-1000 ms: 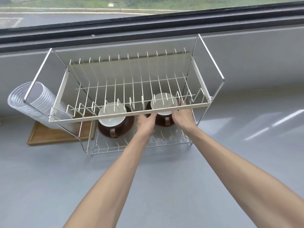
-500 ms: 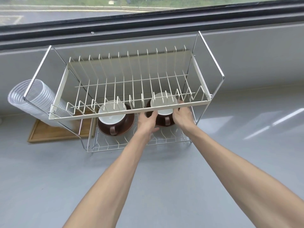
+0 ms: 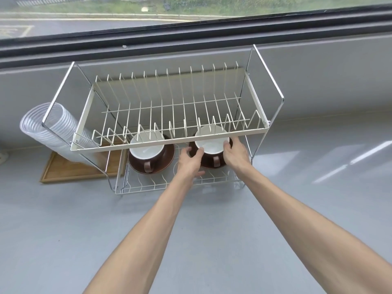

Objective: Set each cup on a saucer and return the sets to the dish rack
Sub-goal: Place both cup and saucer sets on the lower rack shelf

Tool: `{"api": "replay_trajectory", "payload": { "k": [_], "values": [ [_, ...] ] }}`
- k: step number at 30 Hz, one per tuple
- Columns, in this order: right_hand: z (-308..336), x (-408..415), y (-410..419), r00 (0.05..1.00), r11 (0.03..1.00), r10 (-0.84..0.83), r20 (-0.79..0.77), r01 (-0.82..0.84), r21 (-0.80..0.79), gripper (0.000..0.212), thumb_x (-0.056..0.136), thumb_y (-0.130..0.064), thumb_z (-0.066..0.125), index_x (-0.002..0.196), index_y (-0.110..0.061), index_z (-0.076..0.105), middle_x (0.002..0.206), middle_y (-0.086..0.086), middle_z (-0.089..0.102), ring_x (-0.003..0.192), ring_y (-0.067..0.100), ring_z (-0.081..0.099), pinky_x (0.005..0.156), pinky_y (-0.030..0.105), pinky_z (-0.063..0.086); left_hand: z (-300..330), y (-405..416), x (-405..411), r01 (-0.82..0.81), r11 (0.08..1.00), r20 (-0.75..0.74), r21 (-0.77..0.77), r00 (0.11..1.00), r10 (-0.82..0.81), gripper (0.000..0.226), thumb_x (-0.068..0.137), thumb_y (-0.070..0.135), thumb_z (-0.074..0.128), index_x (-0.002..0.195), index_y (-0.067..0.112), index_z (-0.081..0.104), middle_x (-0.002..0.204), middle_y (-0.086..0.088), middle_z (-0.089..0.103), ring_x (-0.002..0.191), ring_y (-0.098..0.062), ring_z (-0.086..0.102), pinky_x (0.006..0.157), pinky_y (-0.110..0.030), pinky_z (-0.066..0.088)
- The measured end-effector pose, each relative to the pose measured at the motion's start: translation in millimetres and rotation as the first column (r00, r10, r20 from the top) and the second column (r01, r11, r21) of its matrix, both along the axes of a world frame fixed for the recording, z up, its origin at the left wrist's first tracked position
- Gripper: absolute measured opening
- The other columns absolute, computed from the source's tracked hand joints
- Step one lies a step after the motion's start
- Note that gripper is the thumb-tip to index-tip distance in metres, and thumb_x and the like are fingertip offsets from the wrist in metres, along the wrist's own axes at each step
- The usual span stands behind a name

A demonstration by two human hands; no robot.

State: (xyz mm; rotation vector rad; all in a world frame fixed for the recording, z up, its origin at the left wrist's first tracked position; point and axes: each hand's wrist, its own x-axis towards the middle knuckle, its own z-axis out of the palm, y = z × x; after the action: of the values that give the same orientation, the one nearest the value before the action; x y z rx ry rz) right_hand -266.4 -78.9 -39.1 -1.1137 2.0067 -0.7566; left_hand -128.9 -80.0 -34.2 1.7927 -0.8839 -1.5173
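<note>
two brown cups (image 3: 147, 150), white inside, upright on brown saucers (image 3: 167, 159) on the dish rack (image 3: 169, 143)'s lower shelf, seemingly level.

Chrome wire rack (image 3: 267, 80), glossy ceramic cups (image 3: 212, 143), matt wood tray (image 3: 70, 172).

Grey counter (image 3: 63, 230) below a window (image 3: 127, 15) showing road.

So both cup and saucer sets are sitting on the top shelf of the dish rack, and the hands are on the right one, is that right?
Not quite. The head view shows both sets on the bottom shelf of the dish rack, under the empty top shelf. The rest holds: the left hand and right hand are on the right cup and saucer, beside the left set.
</note>
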Motion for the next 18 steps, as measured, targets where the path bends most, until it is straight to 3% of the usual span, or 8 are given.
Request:
{"api": "replay_trajectory", "payload": {
  "k": [5, 9, 15, 18],
  "values": [
    [10, 0, 3, 0.999, 0.999, 0.041, -0.032, -0.041, -0.001, 0.042, 0.105, -0.033, 0.031, 0.134, -0.007, 0.046, 0.133, 0.018, 0.053, 0.125, 0.036, 0.049, 0.099, 0.043, 0.039, 5, 1, 10, 0.101, 0.994, 0.100, 0.033, 0.990, -0.104, 0.057, 0.095, 0.046, 0.059, 0.146, 0.023, 0.043, 0.143, -0.005, 0.053, 0.124, -0.030, 0.060, 0.082, -0.044, 0.063],
    [20, 6, 10, 0.984, 0.994, 0.097, -0.149, -0.103, -0.033, 0.041, 0.104, -0.031, 0.035, 0.129, 0.000, 0.046, 0.139, 0.020, 0.046, 0.125, 0.038, 0.047, 0.102, 0.046, 0.039, 16, 7, 34, 0.227, 0.974, 0.217, 0.007, 0.950, -0.223, 0.048, 0.097, 0.045, 0.054, 0.139, 0.021, 0.052, 0.129, -0.005, 0.061, 0.109, -0.026, 0.067, 0.080, -0.040, 0.062],
    [38, 31, 28, 0.919, 0.962, 0.178, -0.351, -0.237, -0.133, 0.036, 0.102, -0.026, 0.042, 0.122, 0.001, 0.055, 0.128, 0.021, 0.053, 0.121, 0.038, 0.049, 0.097, 0.042, 0.039, 35, 22, 78, 0.401, 0.916, 0.503, -0.008, 0.793, -0.343, 0.036, 0.093, 0.047, 0.051, 0.122, 0.029, 0.064, 0.114, -0.001, 0.070, 0.104, -0.030, 0.069, 0.088, -0.044, 0.060],
    [47, 51, 35, 0.887, 0.918, 0.218, -0.406, -0.328, -0.224, 0.035, 0.101, -0.024, 0.044, 0.129, -0.007, 0.058, 0.129, 0.015, 0.059, 0.119, 0.035, 0.055, 0.093, 0.042, 0.046, 41, 27, 96, 0.392, 0.919, 0.639, -0.039, 0.717, -0.279, 0.033, 0.095, 0.044, 0.051, 0.120, 0.029, 0.067, 0.119, -0.006, 0.073, 0.112, -0.032, 0.066, 0.097, -0.037, 0.051]
  ]
}}
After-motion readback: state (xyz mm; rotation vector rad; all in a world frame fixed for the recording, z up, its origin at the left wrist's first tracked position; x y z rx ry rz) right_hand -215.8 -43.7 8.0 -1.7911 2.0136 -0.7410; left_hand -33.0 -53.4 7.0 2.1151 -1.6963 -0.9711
